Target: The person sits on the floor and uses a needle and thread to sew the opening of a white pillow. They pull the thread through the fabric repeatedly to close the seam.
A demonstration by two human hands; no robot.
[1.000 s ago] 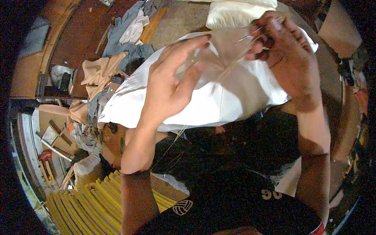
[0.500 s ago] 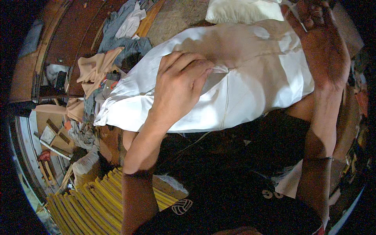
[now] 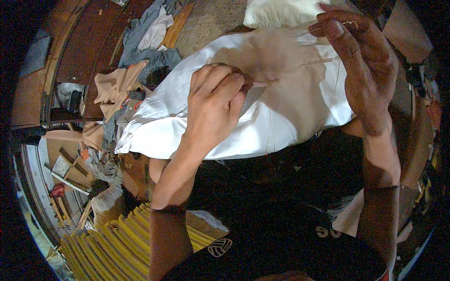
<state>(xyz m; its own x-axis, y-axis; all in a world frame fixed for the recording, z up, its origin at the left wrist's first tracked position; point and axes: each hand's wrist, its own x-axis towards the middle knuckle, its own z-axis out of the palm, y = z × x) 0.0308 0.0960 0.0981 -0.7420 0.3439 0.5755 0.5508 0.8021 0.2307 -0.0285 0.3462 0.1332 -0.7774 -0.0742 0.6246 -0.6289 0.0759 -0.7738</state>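
Note:
A white, stuffed fabric piece point(image 3: 159, 131) like a pillow lies across my lap, with a gathered seam near its middle. My left hand point(image 3: 211, 107) is closed at that seam, its fingertips pinching the cloth. Over the piece's far right part, my right hand point(image 3: 365, 70) has thumb and fingers pinched on a thin needle point(image 3: 316, 29) with thread. Shadow from my hands falls across the white cloth.
Another white pillow point(image 3: 276, 11) lies beyond. To the left are blue-grey garments point(image 3: 136, 51), tan cloth point(image 3: 115, 89), a dark wooden cabinet point(image 3: 37, 79) and assorted scraps. Yellow ribbed bars point(image 3: 103, 248) lie at lower left, and brown board point(image 3: 405, 28) at upper right.
My left hand, spread a second ago, has closed on the cloth. My right hand rose outward to the upper right, then came back leftward and lower with the needle.

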